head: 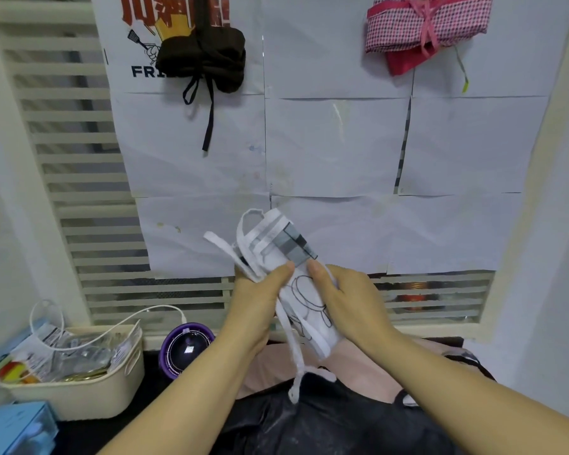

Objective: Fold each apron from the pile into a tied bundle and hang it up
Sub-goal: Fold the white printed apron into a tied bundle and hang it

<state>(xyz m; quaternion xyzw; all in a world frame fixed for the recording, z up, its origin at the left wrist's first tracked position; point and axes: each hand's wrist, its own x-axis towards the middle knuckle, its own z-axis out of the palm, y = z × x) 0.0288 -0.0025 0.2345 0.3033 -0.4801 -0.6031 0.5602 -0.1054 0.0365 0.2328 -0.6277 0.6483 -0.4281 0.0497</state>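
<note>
Well to the left of the white bundle (286, 244) and lower, a basket (79, 399) of oddments stands. Above it and to the left, a dark bundle (207, 57) hangs on the wall, already tied.

The left hand (260, 290) has its grip closed on the bundle's left edge, thumb across the front, pinning a loop (243, 231) and the loose tie ends there. The bundle itself is held in the air between both hands, rolled and tilted, striped end uppermost. A long tie (293, 353) dangles from under it towards the pile (326, 421) below. The right hand (349, 293) has its grip on the bundle's right side, thumb on the front and fingers behind. Above and to the right hangs a pink bundle (421, 24).

The step looks like binding the roll. The right grip should probably stay firm so the roll cannot spring open. The left hand can then lead the tie round the middle, draw it snug and knot it, leaving the loop free for hanging.
</note>
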